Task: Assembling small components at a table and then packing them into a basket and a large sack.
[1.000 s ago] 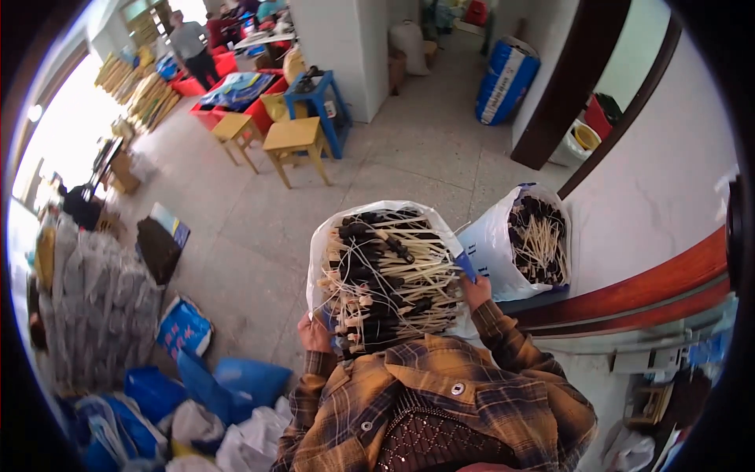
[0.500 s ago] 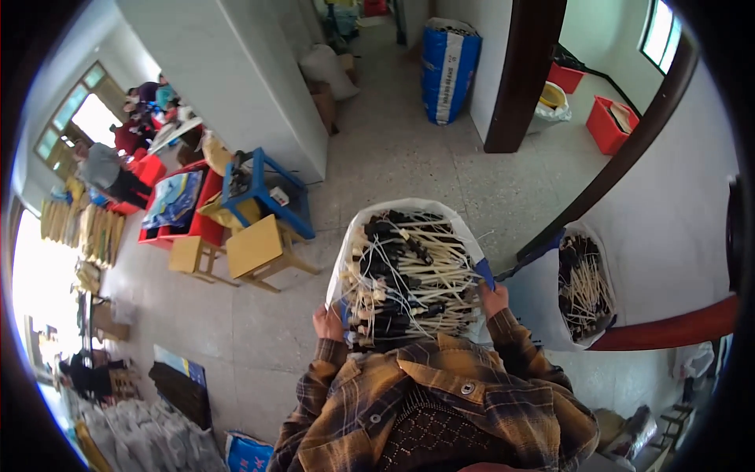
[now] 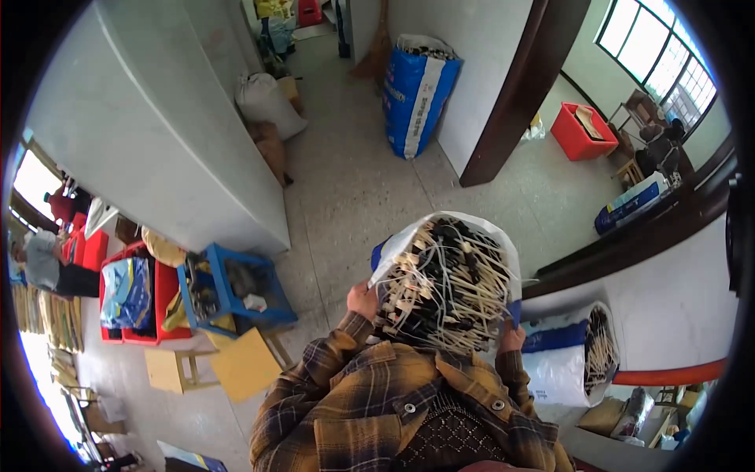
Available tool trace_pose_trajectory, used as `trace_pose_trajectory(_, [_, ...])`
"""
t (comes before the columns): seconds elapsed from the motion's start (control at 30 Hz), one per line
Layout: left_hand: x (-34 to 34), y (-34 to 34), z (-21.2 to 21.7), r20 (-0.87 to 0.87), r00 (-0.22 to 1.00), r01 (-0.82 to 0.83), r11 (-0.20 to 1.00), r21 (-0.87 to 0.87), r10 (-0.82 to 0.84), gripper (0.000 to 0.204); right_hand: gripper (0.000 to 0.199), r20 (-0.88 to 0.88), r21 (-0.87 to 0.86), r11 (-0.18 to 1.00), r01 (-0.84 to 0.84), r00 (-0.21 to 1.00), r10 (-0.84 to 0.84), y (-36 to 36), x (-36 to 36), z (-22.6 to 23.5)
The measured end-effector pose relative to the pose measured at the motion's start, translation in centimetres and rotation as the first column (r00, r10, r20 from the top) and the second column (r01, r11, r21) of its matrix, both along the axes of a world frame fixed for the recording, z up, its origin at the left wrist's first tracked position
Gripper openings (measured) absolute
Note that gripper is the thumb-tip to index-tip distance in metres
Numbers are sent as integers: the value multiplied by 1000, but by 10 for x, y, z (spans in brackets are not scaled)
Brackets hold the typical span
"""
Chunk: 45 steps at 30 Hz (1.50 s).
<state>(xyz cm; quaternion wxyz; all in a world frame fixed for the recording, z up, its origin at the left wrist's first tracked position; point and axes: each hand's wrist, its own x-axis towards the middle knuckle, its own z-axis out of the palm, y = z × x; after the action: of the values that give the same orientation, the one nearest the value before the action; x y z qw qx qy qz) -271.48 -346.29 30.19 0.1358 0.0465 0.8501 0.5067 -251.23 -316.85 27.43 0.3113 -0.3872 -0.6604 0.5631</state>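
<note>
In front of my chest is a large white and blue woven sack, its mouth open. It is packed with cream-coloured cable bundles that have black ends and thin white strands. My left hand grips the sack's rim on the left side. On the right side my right hand is closed on the sack's edge, its fingers partly hidden. The sack's lower part is hidden beneath the cables and my jacket.
A second filled sack leans by the wall at right. Ahead stands a tall blue sack near a dark door post. At left are a blue stool, wooden stools and a red crate. Other people are at far left and right.
The view has turned and shifted forward; the blue sack ahead looks nearer, and the sack at right has moved lower in view. Both hands still hold the sack.
</note>
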Motion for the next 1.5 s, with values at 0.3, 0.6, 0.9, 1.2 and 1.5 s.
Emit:
trace_pose_trajectory(0.3, [-304, 159, 17, 14, 997, 74, 994, 75, -75, 22, 29, -16, 70, 959, 273, 962, -273, 97, -209, -23])
trace_pose_trajectory(0.6, [-595, 333, 35, 96, 974, 197, 978, 71, -203, 25, 34, 44, -104, 927, 361, 933, -358, 240, -483, 9])
trace_pose_trajectory(0.9, [-768, 438, 3, 211, 892, 408, 913, 11, -401, 24, 29, 287, -119, 842, 526, 830, -478, 285, -621, 25])
trace_pose_trajectory(1.2, [-1039, 712, 3, 295, 670, 740, 645, -192, -681, 27, 55, 778, 164, 853, 496, 466, -421, 572, -806, -50])
trace_pose_trajectory(1.5, [-1093, 793, 10, 372, 843, 435, 899, -49, -388, 35, 41, 622, -53, 865, 500, 694, -363, 656, -958, 16])
